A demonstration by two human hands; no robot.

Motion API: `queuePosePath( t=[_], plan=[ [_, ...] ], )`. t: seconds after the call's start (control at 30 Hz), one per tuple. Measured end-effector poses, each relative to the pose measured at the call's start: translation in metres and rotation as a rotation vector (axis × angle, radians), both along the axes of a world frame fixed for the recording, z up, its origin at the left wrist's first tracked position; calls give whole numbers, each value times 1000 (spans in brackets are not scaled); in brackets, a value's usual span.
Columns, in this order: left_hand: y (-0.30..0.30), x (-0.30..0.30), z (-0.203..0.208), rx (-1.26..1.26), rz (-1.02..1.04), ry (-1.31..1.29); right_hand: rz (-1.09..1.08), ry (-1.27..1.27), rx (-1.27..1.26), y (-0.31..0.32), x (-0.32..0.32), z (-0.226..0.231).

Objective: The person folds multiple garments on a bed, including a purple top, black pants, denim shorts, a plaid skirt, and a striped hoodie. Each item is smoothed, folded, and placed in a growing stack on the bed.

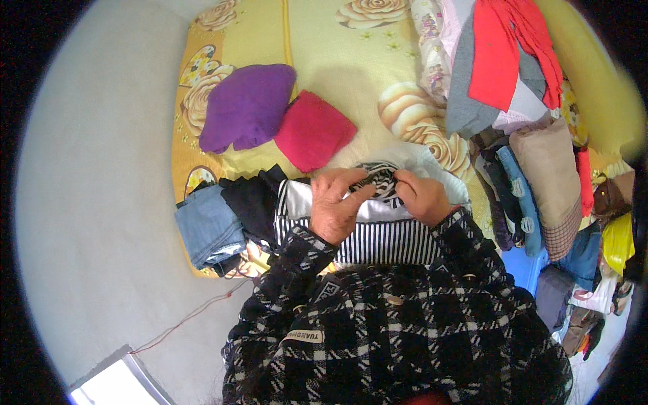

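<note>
Close in front of me, a black-and-white striped garment (pixel 386 244) with white cloth in it lies on the bed. Its bunched striped part (pixel 378 179), perhaps the collar, is gathered in a rough ring. My left hand (pixel 333 202) pinches the left side of this bunch between thumb and fingers. On the other side my right hand (pixel 424 198) is closed on it, thumb up and the other fingers curled under. Some of those fingertips are hidden in the cloth. Pale, thin white fabric (pixel 432 163) spreads behind my right hand.
Folded purple (pixel 248 108) and crimson (pixel 315 131) cloths lie farther back on the yellow flowered bed sheet (pixel 331 57). Left of me are folded jeans (pixel 210 226) and black clothes (pixel 255 202). Piled at right are red (pixel 496 61), grey and beige clothes (pixel 548 182).
</note>
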State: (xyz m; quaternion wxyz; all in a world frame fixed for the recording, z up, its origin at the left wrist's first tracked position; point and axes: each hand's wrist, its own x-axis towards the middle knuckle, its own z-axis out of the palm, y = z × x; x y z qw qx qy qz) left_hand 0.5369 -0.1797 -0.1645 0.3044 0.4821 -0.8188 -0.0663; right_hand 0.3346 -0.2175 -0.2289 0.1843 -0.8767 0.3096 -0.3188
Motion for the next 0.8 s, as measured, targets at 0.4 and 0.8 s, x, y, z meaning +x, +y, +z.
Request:
queuePosePath(
  t=[0.4, 0.8],
  plan=[
    [7, 8, -5, 483, -96, 62, -126, -244, 210, 5, 3, -2],
    [-9, 16, -26, 241, 147, 288, 24, 23, 324, 1, -9, -5]
  ],
)
